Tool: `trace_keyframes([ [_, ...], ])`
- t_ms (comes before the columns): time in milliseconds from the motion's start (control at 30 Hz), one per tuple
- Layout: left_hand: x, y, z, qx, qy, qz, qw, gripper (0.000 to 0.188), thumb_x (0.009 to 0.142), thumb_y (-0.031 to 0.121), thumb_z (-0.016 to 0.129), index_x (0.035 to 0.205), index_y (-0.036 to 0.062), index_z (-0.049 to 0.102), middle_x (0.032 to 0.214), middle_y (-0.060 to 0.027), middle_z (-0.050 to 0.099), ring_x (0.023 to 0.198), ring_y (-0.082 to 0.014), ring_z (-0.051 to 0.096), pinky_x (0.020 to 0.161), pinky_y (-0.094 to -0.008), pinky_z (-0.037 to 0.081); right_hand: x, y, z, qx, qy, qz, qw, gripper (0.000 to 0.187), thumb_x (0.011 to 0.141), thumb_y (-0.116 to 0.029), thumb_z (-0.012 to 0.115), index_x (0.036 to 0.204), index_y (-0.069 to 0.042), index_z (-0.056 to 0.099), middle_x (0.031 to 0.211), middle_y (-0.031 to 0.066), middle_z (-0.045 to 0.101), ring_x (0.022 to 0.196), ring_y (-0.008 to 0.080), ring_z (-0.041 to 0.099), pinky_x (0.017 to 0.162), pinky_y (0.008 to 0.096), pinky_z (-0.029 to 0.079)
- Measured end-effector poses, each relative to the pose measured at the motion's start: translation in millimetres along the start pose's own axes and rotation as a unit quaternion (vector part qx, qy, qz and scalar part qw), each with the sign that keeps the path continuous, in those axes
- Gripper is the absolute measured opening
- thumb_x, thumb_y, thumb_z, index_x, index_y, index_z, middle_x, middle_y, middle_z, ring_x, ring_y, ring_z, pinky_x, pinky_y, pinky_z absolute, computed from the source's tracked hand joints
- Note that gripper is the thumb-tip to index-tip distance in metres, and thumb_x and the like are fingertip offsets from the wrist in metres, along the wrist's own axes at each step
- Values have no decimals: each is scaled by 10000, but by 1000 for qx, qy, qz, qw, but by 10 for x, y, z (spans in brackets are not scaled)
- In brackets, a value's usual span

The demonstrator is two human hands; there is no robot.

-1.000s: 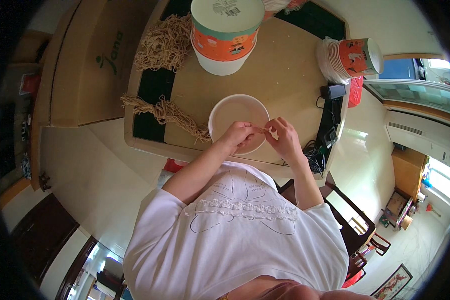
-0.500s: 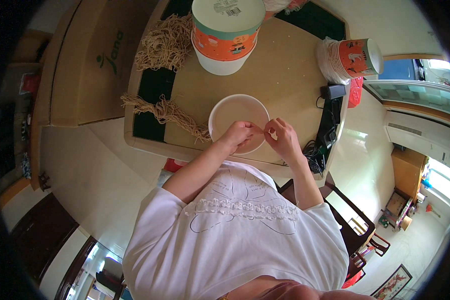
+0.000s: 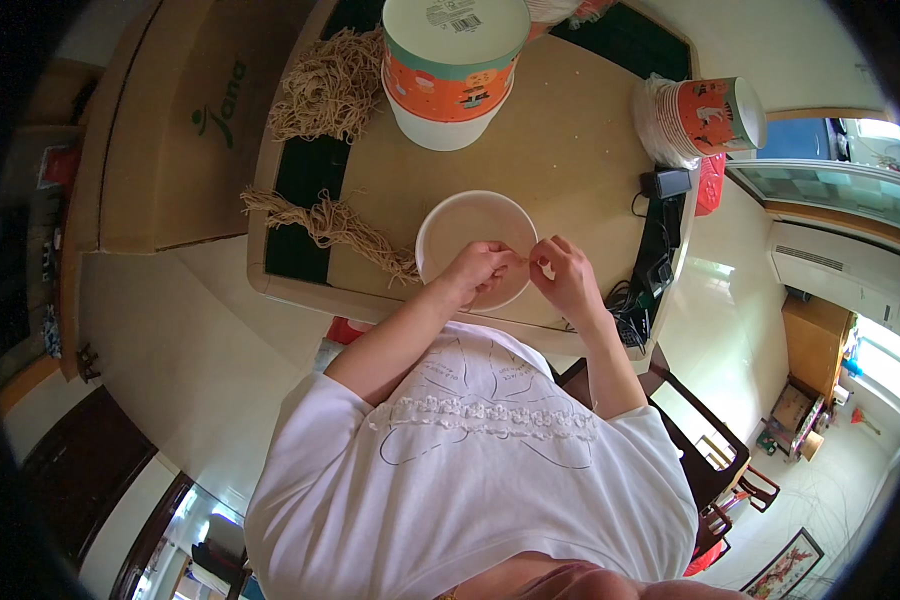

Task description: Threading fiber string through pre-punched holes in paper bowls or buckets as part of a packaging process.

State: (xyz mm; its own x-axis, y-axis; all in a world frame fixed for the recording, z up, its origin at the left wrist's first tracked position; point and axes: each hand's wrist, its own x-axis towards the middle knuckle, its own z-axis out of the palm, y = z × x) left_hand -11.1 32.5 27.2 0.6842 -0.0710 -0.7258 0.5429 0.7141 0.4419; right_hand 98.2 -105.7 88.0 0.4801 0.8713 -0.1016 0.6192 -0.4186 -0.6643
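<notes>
As the pose barely changes from half a second earlier, suggesting fine fingertip work, two tan cord bundles [image 3: 342, 226] lie left of one white tub [image 3: 462, 222] on the counter [image 3: 595, 200]. One left hand [image 3: 478, 268] and one right hand [image 3: 566, 272] pinch, nearly meeting above the tub; their contents are indiscernible.

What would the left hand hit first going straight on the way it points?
Likely the right hand: the left hand points rightward at its thumb and forefinger. The fingertips look nearly touching; depth leaves any gap unclear.
</notes>
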Motion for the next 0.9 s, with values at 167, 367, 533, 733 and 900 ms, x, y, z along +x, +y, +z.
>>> trace_keyframes([
  [167, 20, -19, -29, 2, -7, -11, 1000, 92, 887, 166, 573, 843, 107, 628, 597, 73, 414, 455, -25, 303, 400, -195, 206, 7, -25, 7, 16, 6, -5, 1000, 118, 733, -44, 631, 834, -64, 573, 786, 110, 580, 750, 299, 585, 682, 398, 470],
  [367, 26, -27, -35, 13, -22, 2, 1000, 79, 877, 167, 580, 822, 118, 609, 597, 72, 407, 458, -29, 301, 405, -201, 203, 20, -21, 22, 15, 5, -10, 1000, 101, 727, -32, 630, 810, -64, 582, 783, 117, 581, 744, 304, 584, 680, 404, 472],
  [533, 9, -15, -26, -10, -17, -2, 1000, 52, 828, 145, 615, 811, 97, 625, 610, 58, 445, 456, -28, 319, 403, -194, 224, 14, -42, 10, 17, 18, -12, 1000, 91, 727, -22, 624, 801, -61, 588, 777, 124, 578, 733, 313, 581, 665, 402, 475],
  [733, 16, -30, -49, -9, -13, 1, 1000, 79, 844, 168, 600, 803, 105, 624, 601, 55, 451, 453, -28, 330, 398, -195, 227, 10, -56, 14, 38, 21, 23, 999, 118, 735, -4, 610, 834, -47, 561, 787, 130, 573, 733, 304, 585, 665, 389, 482],
  [900, 8, -29, -40, 6, -19, -3, 1000, 114, 867, 199, 583, 839, 107, 645, 593, 60, 443, 452, -27, 329, 399, -196, 226, 6, -28, 21, 24, 13, 12, 1000, 125, 738, -10, 613, 842, -47, 554, 786, 121, 568, 738, 286, 589, 672, 380, 486],
])
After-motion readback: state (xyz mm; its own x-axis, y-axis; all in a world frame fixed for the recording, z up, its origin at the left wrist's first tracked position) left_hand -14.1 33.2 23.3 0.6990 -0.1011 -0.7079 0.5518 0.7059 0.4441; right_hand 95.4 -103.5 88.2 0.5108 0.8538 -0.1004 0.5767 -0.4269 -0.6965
